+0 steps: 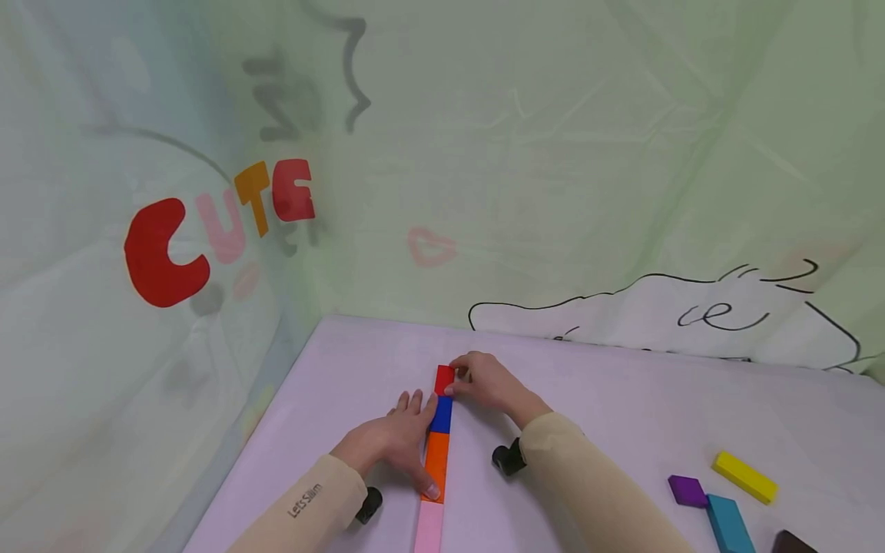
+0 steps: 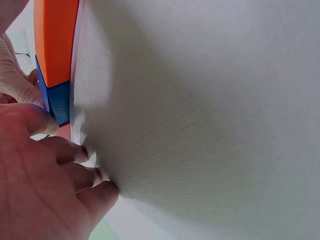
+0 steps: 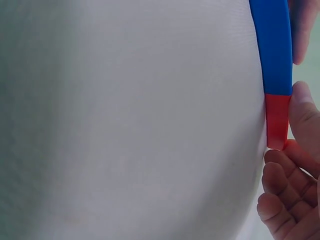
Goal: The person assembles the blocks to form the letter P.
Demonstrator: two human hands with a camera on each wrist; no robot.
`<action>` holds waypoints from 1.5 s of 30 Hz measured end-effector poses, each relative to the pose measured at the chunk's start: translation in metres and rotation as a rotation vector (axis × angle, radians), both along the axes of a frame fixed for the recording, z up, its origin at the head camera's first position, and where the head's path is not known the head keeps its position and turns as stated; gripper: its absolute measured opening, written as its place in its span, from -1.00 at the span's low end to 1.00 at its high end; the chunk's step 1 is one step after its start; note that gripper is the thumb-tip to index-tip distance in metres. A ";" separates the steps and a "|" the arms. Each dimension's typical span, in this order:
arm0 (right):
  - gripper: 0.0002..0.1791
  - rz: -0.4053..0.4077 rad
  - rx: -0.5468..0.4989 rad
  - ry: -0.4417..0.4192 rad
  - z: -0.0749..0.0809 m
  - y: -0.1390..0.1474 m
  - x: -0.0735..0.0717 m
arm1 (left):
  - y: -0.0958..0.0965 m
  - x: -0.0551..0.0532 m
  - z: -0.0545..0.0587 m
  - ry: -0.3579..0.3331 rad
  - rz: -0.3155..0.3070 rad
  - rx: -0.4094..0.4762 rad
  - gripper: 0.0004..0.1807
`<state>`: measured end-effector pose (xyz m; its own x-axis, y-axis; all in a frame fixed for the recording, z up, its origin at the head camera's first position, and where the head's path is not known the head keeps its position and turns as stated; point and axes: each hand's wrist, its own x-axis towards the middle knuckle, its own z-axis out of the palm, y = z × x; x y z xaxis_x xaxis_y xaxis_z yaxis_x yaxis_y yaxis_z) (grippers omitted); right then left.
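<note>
A row of blocks runs away across the table: pink [image 1: 429, 528] nearest, then orange [image 1: 436, 461], blue [image 1: 440, 415] and red [image 1: 445, 378] at the far end. My right hand [image 1: 489, 385] pinches the red block, thumb on its side near the blue joint and index finger at its far end, as the right wrist view shows. On the row's left side lies my left hand [image 1: 396, 439], fingers spread. Its thumb touches the orange block and its index finger is against the blue one [image 2: 59, 102]; the other fingertips rest on the table.
To the right on the white table [image 1: 588, 491] lie a purple block [image 1: 687, 491], a teal block [image 1: 730, 524] and a yellow block [image 1: 745, 477]. A dark object [image 1: 791, 542] shows at the bottom edge. Printed curtains hang behind and on the left.
</note>
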<state>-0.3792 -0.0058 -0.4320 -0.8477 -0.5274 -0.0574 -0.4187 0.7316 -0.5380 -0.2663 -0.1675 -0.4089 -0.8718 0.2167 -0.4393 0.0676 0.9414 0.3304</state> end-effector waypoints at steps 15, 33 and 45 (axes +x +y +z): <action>-0.48 0.041 0.018 0.028 0.003 0.001 0.003 | 0.000 -0.001 -0.002 0.001 0.006 -0.007 0.40; -0.43 0.024 0.056 0.034 0.004 -0.002 0.005 | -0.003 -0.001 -0.002 -0.012 0.017 0.064 0.34; -0.45 0.045 0.024 0.049 0.001 0.000 0.006 | -0.010 -0.021 -0.003 0.129 0.147 0.164 0.09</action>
<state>-0.3727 -0.0060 -0.4312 -0.8254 -0.5637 -0.0296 -0.4764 0.7238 -0.4991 -0.2875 -0.1776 -0.4120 -0.9456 0.1431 -0.2920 -0.0144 0.8788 0.4771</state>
